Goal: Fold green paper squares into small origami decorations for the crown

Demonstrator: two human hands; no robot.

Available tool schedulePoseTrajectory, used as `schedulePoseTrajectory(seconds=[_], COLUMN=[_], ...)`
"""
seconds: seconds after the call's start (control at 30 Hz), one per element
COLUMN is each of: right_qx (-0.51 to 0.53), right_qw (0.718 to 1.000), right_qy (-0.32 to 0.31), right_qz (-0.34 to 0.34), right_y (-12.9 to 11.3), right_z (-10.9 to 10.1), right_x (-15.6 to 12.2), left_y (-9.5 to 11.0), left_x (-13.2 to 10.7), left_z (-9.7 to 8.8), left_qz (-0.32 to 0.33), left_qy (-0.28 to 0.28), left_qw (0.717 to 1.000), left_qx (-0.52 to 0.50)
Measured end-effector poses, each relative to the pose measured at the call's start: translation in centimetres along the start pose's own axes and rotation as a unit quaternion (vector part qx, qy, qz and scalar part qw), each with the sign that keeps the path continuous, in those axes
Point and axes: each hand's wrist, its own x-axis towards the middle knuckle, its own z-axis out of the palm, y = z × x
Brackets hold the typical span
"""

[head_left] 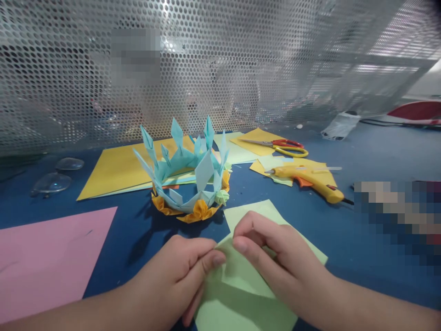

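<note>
Lying nearest me at the far left of the blue table (372, 161) is a pink sheet (51, 257), with a pair of glasses (52, 183) beyond it. Next, large yellow paper (113, 170) rests flat over paler sheets, and on my side of it stands a blue paper crown (204, 172), points upward, with orange flowers (201, 210) and a green one around its base. Just in front of the crown, my left hand (179, 266) has its thumb pressed to the side of its index finger, the gap closed on a corner of the green paper (248, 276). That paper lies on the table between and beneath both hands, an edge running across it. My right hand (285, 257) arches over its right part, fingers curled, thumb and index tips close together; I cannot tell whether they grip anything. Farther back, scissors (274, 144) with one red and one yellow handle lie partly on a yellow piece. Nearer, a yellow glue gun (299, 174) rests on paper scraps (325, 169), its nozzle to the left. Toward the back right sit a whitish bundle (341, 125) and something red (413, 110), too cut off for me to name.
</note>
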Motion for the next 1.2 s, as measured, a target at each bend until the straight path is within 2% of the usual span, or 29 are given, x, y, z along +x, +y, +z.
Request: schedulePoseTrajectory(seconds=[0.13, 0.3, 0.47, 0.63, 0.77, 0.93, 1.03, 1.1, 1.2], right_qx=[0.010, -0.014, 0.103, 0.166, 0.168, 0.195, 0.109, 0.045, -0.009], right_qw=[1.000, 0.999, 0.991, 0.980, 0.982, 0.977, 0.992, 0.997, 0.989], right_qy=[-0.023, 0.019, 0.013, 0.038, 0.038, 0.025, 0.045, 0.059, 0.063], right_qz=[0.000, 0.024, 0.087, 0.107, 0.082, 0.080, 0.037, -0.027, -0.134], right_y=[0.0, 0.0, -0.3, -0.4, -0.1, 0.4, 0.6, 0.6, 0.4], right_z=[-0.1, -0.6, -1.1, -1.3, -1.4, -1.4, -1.2, -1.0, -0.7], right_x=[0.1, 0.6, 1.0, 1.2, 1.3, 1.3, 1.2, 1.0, 0.7], left_y=[-0.4, -0.7, -0.4, 0.3, 0.3, -0.2, -0.1, -0.1, -0.2], left_x=[-0.1, 0.2, 0.4, 0.2, 0.0, -0.2, -0.3, -0.1, 0.3], left_z=[0.2, 0.0, -0.6, -0.8, -0.7, -0.6, -0.5, -0.4, -0.5], left_qz=[0.014, 0.004, 0.024, -0.009, -0.009, -0.005, 0.027, 0.029, 0.008], left_qy=[0.035, -0.008, -0.028, 0.025, 0.068, 0.043, 0.056, 0.066, 0.060], left_qw=[0.999, 0.995, 0.997, 0.999, 0.997, 0.988, 0.982, 0.981, 0.978], left_qx=[-0.020, -0.101, -0.072, -0.030, -0.029, -0.145, -0.177, -0.181, -0.202])
